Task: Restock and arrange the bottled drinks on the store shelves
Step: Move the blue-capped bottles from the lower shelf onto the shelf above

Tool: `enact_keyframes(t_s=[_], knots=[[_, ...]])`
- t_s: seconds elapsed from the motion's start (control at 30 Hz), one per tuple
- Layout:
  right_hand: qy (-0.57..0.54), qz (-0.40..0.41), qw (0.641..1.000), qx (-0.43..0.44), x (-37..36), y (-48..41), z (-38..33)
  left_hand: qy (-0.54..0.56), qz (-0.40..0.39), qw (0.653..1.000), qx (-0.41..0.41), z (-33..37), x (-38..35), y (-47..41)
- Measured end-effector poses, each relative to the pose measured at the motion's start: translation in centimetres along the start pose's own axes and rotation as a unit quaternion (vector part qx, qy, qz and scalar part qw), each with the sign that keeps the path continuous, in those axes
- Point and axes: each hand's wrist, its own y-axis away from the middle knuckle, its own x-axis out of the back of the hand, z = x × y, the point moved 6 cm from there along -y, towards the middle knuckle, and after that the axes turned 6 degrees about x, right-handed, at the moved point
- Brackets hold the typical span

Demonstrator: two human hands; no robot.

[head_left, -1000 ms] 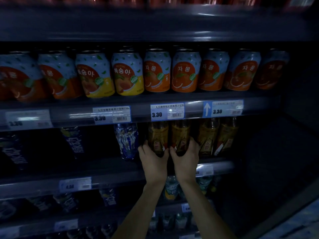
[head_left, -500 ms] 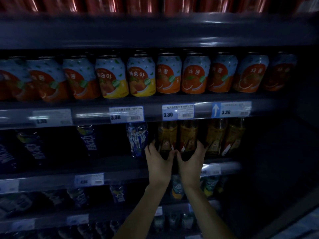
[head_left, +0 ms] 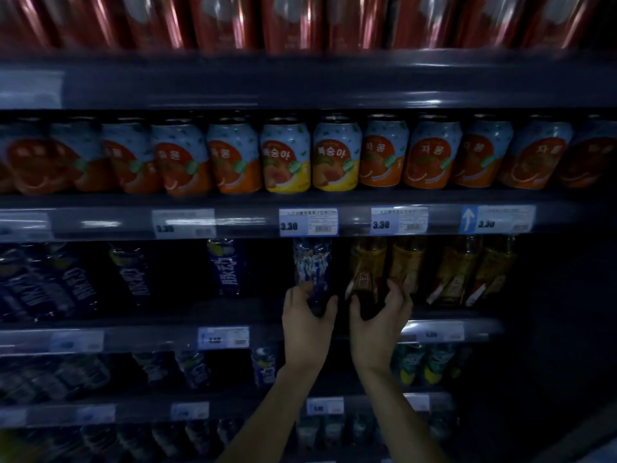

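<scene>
Both hands are working the middle shelf (head_left: 233, 310), low in the head view. The left hand (head_left: 305, 324) is wrapping the base of a blue-and-white labelled bottle (head_left: 312, 265): thumb on the bottle's right side, fingers curling round the left, so it is closing on it. The bottle is standing upright at the shelf's front edge, just left of the amber row.

The right hand (head_left: 380, 329) is gripping the base of the leftmost amber bottle (head_left: 365, 272), thumb on its left, fingers (head_left: 399, 290) reaching across to the second amber bottle (head_left: 407, 265). I cannot tell if those fingers are actually touching the second one. The held amber bottle is tilting slightly, base toward the shelf lip.

Two more amber bottles (head_left: 477, 272) are standing just to the right, leaning a bit, not being touched. Dark blue bottles (head_left: 225, 267) are sitting further left on the same shelf, apart from the hands.

Above, a row of fruit-drink cans (head_left: 334, 155) is filling the next shelf, mostly orange labels with two yellow ones in the middle. Price tags (head_left: 309, 222) reading 3.30 are sitting on the rail under them. Red packages (head_left: 300, 21) are lining the top shelf, blurred. The lower shelves are holding more bottles (head_left: 427, 362), too dark to read.
</scene>
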Motion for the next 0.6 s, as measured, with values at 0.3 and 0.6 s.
enact_keyframes(t_s=[0.3, 0.6], knots=[[-0.024, -0.042, 0.999, 0.024, -4.9, 4.9, -5.4, -0.016, 0.032, 0.999, 0.035, -4.3, 9.1, -1.7], [-0.050, -0.112, 0.992, 0.017, -11.5, 9.7, -10.3, -0.043, 0.080, 0.993, 0.069, -9.3, 19.0, -4.5]])
